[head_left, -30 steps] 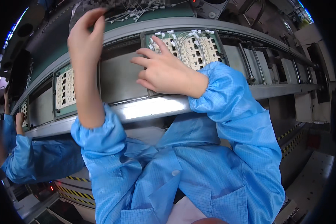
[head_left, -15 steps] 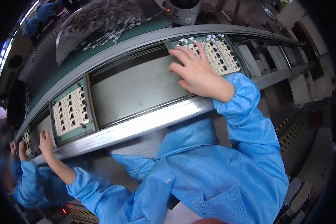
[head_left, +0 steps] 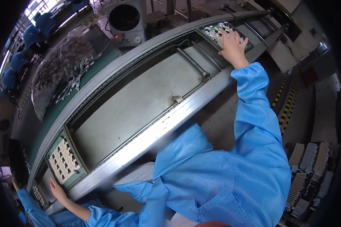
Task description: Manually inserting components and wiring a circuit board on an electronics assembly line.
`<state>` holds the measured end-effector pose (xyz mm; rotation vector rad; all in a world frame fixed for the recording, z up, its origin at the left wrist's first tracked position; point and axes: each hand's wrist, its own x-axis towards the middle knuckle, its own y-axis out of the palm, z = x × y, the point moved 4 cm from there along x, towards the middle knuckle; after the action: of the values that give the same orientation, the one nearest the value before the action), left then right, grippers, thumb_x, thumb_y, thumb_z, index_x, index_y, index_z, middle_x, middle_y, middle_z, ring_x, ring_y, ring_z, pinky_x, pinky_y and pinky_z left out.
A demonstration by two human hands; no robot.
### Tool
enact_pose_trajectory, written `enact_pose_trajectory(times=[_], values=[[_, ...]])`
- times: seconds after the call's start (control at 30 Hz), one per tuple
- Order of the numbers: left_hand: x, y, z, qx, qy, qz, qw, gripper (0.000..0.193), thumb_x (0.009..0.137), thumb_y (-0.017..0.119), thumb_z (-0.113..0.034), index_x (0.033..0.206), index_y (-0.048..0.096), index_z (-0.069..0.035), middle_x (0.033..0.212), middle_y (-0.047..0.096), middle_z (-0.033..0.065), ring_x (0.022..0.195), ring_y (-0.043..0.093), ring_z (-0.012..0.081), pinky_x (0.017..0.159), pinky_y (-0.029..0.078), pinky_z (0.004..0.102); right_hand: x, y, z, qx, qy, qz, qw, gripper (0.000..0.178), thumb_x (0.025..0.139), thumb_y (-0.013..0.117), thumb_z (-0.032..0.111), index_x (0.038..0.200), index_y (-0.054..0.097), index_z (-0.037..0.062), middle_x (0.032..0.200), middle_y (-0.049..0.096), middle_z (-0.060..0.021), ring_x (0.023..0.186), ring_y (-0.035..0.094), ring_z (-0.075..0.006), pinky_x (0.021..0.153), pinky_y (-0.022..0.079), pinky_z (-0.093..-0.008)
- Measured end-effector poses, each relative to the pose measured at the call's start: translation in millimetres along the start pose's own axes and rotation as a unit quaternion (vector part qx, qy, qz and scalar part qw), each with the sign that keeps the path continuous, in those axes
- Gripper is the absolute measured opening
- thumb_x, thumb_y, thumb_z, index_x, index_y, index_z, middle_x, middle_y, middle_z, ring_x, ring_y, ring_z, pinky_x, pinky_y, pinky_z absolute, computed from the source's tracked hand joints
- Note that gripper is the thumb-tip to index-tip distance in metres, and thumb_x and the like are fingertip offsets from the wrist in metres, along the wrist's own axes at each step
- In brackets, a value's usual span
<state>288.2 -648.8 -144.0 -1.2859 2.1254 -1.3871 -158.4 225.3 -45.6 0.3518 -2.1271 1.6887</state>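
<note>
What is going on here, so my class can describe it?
A person in a blue smock works at a conveyor. The right hand spreads over the right-hand board panel, which carries white connectors; the left hand is beside the left-hand board panel, contact unclear. A clear bag and white cables lie beyond.

glossy metal rail [head_left: 151, 135], matt plastic panels [head_left: 64, 160]

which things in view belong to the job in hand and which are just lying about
Apparently in use:
right hand, over the right-side board
left hand, beside the left-side board
conveyor, bearing both boards
perhaps the loose white-ended cables

Apparently just about, touched by neither hand:
grey machine with round black front
stacked ribbed parts, lower right
</note>
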Motion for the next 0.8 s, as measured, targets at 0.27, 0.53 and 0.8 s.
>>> enact_pose_trajectory(times=[0.27,0.53,0.8], values=[[-33.9,-20.0,-23.2,0.008,-0.016,-0.154,0.988,0.065,0.107,0.043,-0.057,0.135,0.064,-0.003,0.130,0.069,0.0176,0.120,0.064,0.0353,0.101,0.047,0.0388,75.8,42.5,-119.2,-0.132,0.113,-0.033,0.984,0.078,0.074,0.090,0.025,0.142,0.053,0.0176,0.139,0.054,-0.0125,0.136,0.046,-0.0352,0.110,0.024,-0.0802],[-38.3,-48.8,-34.1,0.051,-0.030,-0.205,0.977,0.066,0.107,0.043,-0.057,0.129,0.069,-0.001,0.123,0.073,0.0153,0.115,0.067,0.0328,0.097,0.049,0.0381,126.9,76.1,-200.7,-0.187,0.181,-0.037,0.965,0.071,0.072,0.090,0.038,0.133,0.060,0.0173,0.131,0.061,-0.0109,0.130,0.052,-0.0348,0.111,0.022,-0.0795],[-26.9,-52.8,-25.7,0.092,-0.035,-0.128,0.987,0.072,0.107,0.038,-0.061,0.128,0.070,0.001,0.123,0.073,0.0168,0.114,0.067,0.0322,0.101,0.048,0.0380,158.3,79.5,-241.7,-0.234,0.277,0.110,0.925,0.066,0.089,0.078,0.040,0.146,0.054,0.0158,0.148,0.054,-0.0148,0.142,0.045,-0.0360,0.117,0.016,-0.0771]])
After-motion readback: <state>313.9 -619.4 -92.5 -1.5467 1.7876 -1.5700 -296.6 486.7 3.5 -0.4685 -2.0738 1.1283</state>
